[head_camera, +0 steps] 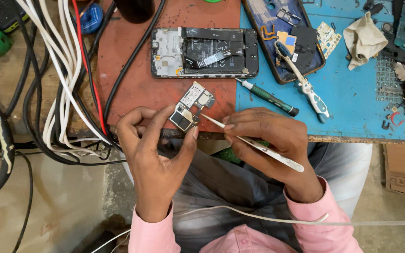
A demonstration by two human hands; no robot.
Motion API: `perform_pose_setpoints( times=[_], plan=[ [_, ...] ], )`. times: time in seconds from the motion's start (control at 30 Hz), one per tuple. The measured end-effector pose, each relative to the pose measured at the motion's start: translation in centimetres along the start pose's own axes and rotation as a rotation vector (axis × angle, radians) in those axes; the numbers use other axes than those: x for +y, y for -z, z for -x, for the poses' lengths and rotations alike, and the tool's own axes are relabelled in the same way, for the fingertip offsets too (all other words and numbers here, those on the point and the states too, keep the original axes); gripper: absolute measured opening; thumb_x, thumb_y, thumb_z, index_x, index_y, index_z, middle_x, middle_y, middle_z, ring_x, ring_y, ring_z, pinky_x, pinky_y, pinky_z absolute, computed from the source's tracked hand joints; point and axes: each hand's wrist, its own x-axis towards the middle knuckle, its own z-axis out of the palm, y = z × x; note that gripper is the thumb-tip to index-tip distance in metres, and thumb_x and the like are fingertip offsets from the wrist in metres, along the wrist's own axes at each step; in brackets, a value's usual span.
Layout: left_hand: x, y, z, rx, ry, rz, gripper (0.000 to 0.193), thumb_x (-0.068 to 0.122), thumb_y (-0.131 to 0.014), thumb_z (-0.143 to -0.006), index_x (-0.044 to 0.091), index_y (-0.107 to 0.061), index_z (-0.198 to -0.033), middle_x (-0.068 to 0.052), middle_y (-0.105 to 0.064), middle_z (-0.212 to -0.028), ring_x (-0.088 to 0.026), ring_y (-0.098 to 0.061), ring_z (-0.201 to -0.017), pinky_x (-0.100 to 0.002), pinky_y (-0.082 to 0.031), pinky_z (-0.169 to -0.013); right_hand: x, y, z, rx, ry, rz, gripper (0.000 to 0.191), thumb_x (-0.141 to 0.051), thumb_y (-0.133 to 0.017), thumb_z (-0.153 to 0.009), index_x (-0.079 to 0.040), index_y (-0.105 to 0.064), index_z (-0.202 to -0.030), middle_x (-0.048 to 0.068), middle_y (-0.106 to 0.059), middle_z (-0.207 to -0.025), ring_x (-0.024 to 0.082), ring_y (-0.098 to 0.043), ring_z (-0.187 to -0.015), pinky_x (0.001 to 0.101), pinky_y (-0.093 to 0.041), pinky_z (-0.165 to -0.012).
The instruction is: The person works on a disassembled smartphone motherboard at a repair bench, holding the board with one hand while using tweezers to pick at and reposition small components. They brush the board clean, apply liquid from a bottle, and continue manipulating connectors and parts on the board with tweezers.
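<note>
Evenly and brightly lit from above, with soft daylight and no hard glare. Faint, short shadows cast under the left hand (pixel 153 159) and right hand (pixel 270 145) at the near edge of the table (pixel 352 112). Sharp focus across the middle; slight softness toward the corners. Mild wide-angle bending seen along the cables (pixel 62 70) at the left edge. Colours rendered vivid, not washed out.

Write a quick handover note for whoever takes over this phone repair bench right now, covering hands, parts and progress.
Left hand: pinches the small circuit board at the desk edge.
Right hand: holds metal tweezers, tips at the board.
Opened phone lies on the red mat, back off, board out.
Green screwdriver lies beside it.
Left: the board is not yet refitted.
</note>
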Motion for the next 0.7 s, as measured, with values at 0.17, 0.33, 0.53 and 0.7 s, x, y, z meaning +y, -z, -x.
perform_pose_setpoints(
  times=[0.17, 0.33, 0.53, 0.7],
  plan=[
    [-0.5, 0.1, -0.1, -0.015, 0.003, -0.008, 0.050, 0.018, -0.090, -0.082, 0.007, -0.072, -0.127, -0.010, -0.048, -0.121, -0.021, -0.045, -0.100, -0.032, -0.041, -0.086, -0.5, -0.5, -0.4, -0.024, 0.024, 0.107, 0.026, 0.002, -0.079, -0.076, -0.007, -0.069, -0.097, 0.006, -0.074, -0.096, 0.023, -0.073, -0.092, 0.0336, -0.057, -0.086],
    [-1.1, 0.0, -0.4, -0.021, -0.028, -0.021, 0.051, 0.019, -0.091, -0.082, 0.007, -0.072, -0.127, -0.009, -0.048, -0.120, -0.022, -0.046, -0.104, -0.033, -0.041, -0.087, -0.4, -1.0, -0.8, -0.012, 0.058, 0.160, 0.028, 0.003, -0.080, -0.074, -0.008, -0.068, -0.097, 0.005, -0.073, -0.095, 0.023, -0.071, -0.089, 0.0335, -0.055, -0.083],
    [-1.1, -0.1, -0.5, -0.032, -0.004, -0.006, 0.051, 0.019, -0.091, -0.082, 0.007, -0.072, -0.128, -0.009, -0.048, -0.120, -0.021, -0.046, -0.103, -0.032, -0.041, -0.085, 0.1, -1.2, -1.0, -0.004, 0.074, 0.180, 0.031, 0.004, -0.080, -0.072, -0.009, -0.068, -0.097, 0.005, -0.073, -0.094, 0.022, -0.071, -0.087, 0.0332, -0.054, -0.081],
    [-1.1, -0.3, -0.5, -0.030, -0.008, -0.011, 0.051, 0.019, -0.091, -0.083, 0.008, -0.071, -0.129, -0.008, -0.048, -0.121, -0.020, -0.046, -0.103, -0.031, -0.041, -0.086, 0.4, -1.2, -1.0, 0.012, 0.095, 0.182, 0.030, 0.004, -0.080, -0.072, -0.009, -0.068, -0.096, 0.004, -0.073, -0.093, 0.022, -0.071, -0.085, 0.0329, -0.054, -0.080]
  ],
)
